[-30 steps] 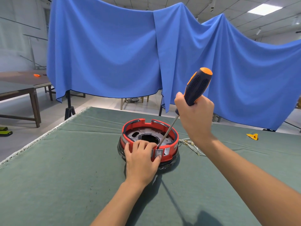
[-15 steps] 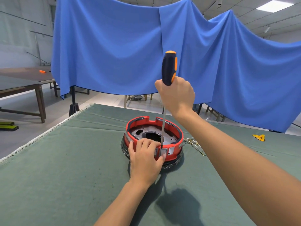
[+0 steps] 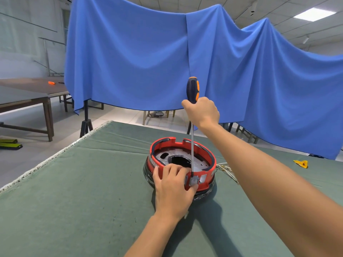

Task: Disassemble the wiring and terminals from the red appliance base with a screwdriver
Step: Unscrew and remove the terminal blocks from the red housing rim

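The round red appliance base (image 3: 204, 152) sits on the green cloth-covered table (image 3: 83, 191), its metal plate with a dark centre hole facing up. My left hand (image 3: 172, 190) grips its near rim, fingers curled over the edge beside a grey terminal block (image 3: 194, 181). My right hand (image 3: 201, 112) holds the black-and-orange screwdriver (image 3: 193, 89) upright above the base. Its shaft runs straight down and the tip meets the grey terminal block at the near rim. A bundle of thin pale wires (image 3: 227, 171) trails out from the base's right side.
A small yellow piece (image 3: 301, 163) lies on the cloth at the far right. The table's left edge (image 3: 46, 160) runs diagonally. A blue cloth (image 3: 167, 62) hangs behind the table on stands. Wooden tables (image 3: 27, 95) stand at the far left.
My right hand has swung the screwdriver from a rightward tilt to upright, keeping the tip at the near rim. My left hand has stayed on the base. The head camera shifted slightly.
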Action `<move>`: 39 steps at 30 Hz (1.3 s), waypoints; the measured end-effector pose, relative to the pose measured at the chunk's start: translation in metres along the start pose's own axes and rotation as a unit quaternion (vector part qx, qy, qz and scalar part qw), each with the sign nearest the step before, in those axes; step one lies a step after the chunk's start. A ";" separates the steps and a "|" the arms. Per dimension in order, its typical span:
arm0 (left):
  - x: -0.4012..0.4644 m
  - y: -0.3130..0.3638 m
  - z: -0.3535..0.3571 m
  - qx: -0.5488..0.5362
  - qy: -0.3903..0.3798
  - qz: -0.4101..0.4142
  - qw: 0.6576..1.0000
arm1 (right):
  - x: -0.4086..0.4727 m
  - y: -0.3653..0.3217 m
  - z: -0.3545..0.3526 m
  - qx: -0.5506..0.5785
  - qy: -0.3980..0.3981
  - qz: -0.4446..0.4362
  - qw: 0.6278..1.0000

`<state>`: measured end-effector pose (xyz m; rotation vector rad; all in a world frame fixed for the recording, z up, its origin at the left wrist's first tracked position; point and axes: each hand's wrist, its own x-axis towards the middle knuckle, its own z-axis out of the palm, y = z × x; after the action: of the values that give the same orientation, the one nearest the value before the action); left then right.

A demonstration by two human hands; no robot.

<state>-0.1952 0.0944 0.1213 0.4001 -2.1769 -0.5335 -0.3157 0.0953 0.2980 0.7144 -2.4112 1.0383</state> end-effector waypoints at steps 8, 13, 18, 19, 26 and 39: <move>-0.001 0.000 0.000 -0.003 -0.018 -0.008 1.000 | -0.033 0.010 -0.035 0.068 0.109 -0.057 0.990; -0.001 0.000 0.000 0.015 -0.028 -0.011 0.999 | -0.055 0.019 -0.059 0.114 0.192 -0.093 0.970; -0.001 -0.001 -0.001 0.025 -0.042 -0.013 0.999 | -0.057 0.032 -0.063 0.107 0.195 -0.098 0.970; -0.001 -0.001 -0.001 0.026 -0.043 -0.012 0.999 | -0.058 0.034 -0.063 0.114 0.196 -0.099 0.969; -0.001 -0.002 0.000 0.029 -0.036 -0.007 0.999 | -0.058 0.040 -0.057 0.143 0.194 -0.100 0.965; -0.001 -0.001 0.002 0.029 -0.033 -0.008 0.999 | -0.056 0.049 -0.048 0.143 0.177 -0.053 0.972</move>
<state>-0.1964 0.0942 0.1192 0.4366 -2.2595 -0.4984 -0.2937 0.1764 0.2709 0.6764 -1.9236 1.3559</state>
